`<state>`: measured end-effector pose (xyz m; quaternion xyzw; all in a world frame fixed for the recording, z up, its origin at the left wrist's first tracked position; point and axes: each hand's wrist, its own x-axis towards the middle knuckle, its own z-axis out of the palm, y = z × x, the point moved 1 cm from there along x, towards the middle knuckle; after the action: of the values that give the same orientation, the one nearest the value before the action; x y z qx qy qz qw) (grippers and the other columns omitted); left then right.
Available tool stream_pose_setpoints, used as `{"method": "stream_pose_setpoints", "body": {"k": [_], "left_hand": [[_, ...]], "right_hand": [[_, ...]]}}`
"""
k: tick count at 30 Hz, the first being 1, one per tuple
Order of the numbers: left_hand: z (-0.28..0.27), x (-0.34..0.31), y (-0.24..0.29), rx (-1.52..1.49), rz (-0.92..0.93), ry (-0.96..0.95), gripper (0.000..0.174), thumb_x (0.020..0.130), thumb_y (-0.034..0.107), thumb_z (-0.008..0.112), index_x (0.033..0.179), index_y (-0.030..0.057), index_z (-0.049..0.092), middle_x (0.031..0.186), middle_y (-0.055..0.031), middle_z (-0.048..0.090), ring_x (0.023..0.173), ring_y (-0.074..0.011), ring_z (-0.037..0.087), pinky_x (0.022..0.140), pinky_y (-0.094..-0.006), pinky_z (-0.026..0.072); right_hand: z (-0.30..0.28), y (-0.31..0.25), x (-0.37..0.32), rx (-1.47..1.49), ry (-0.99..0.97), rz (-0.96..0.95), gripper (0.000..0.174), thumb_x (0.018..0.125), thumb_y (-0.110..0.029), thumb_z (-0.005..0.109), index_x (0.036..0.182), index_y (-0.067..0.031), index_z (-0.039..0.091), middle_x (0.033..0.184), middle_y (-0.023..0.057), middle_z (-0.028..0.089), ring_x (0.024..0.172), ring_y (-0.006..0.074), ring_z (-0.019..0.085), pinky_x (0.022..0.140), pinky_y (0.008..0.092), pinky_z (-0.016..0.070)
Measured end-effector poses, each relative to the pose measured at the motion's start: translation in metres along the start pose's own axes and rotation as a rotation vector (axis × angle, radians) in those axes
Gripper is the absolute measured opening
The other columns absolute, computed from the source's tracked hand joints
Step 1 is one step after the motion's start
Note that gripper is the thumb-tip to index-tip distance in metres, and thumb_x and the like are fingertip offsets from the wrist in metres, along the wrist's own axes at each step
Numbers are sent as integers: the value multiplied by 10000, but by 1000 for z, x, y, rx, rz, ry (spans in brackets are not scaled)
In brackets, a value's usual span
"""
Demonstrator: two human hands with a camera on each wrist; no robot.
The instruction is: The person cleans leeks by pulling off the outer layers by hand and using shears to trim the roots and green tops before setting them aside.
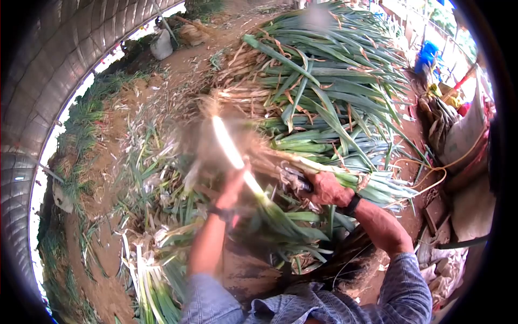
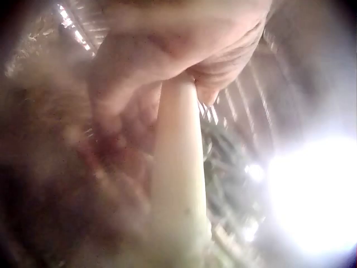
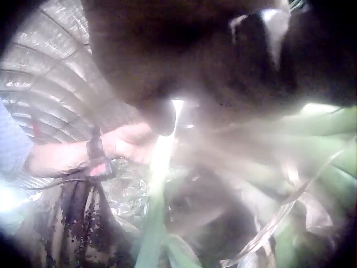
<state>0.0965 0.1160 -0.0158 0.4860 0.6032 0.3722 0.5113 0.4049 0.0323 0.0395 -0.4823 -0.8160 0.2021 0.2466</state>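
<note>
A long green onion (image 1: 226, 141) with a bare white stalk runs slantwise through my left hand (image 1: 233, 183). Its root end points up and away, and its green leaves hang down toward my lap. In the left wrist view the fingers curl round the pale stalk (image 2: 179, 162). My right hand (image 1: 330, 189) grips a dark-handled tool (image 1: 303, 184), whose kind I cannot tell, beside the stalk. Dry outer leaves lie close round that hand. The right wrist view shows the right hand only as a dark shape (image 3: 195, 56), with the onion's green part (image 3: 153, 223) below.
A big heap of unpeeled green onions (image 1: 345, 81) lies ahead and to the right. Stripped leaves (image 1: 156, 178) cover the ground at left, near a bundle of peeled onions (image 1: 148, 286). Sacks (image 1: 464, 129) and a yellow cord (image 1: 431, 171) lie at the right.
</note>
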Motion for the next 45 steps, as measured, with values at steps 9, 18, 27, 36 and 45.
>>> {"method": "stream_pose_setpoints", "body": {"k": [9, 18, 27, 36, 45], "left_hand": [[-44, -3, 47, -978, 255, -31, 382, 960, 503, 584, 999, 125, 552, 825, -34, 601, 771, -182, 600, 726, -362, 538], [-51, 38, -24, -770, -9, 138, 515, 917, 466, 676, 1160, 44, 509, 1040, -129, 557, 1040, -367, 621, 908, -509, 541], [-53, 34, -3, -943, 86, 217, 418, 972, 433, 604, 1077, 33, 544, 1007, -104, 561, 975, -317, 618, 972, -469, 506], [-31, 20, 26, -891, 63, 114, 426, 1004, 418, 539, 1160, 22, 529, 1146, -147, 585, 1209, -317, 542, 1034, -501, 465], [-19, 18, 26, -636, 268, -147, 315, 994, 279, 558, 1142, 3, 592, 987, -93, 641, 900, -229, 630, 800, -371, 528]], "right_hand": [[1, 1, -15, -27, -158, -180, 386, 725, -355, 790, 886, -39, 640, 690, 192, 638, 670, 411, 637, 624, 492, 506], [31, 21, -15, -206, -223, -137, 357, 717, -284, 732, 969, -68, 602, 753, 168, 667, 669, 405, 637, 611, 516, 486], [17, 1, -6, -168, -212, -98, 334, 739, -310, 729, 932, -57, 627, 700, 202, 646, 658, 421, 631, 615, 520, 483], [33, 16, -1, -185, -123, -36, 355, 760, -357, 729, 927, -57, 637, 721, 193, 658, 675, 406, 641, 631, 507, 492], [26, 14, -5, -171, -67, -54, 382, 724, -333, 738, 917, -19, 635, 712, 208, 652, 679, 407, 643, 645, 503, 503]]}}
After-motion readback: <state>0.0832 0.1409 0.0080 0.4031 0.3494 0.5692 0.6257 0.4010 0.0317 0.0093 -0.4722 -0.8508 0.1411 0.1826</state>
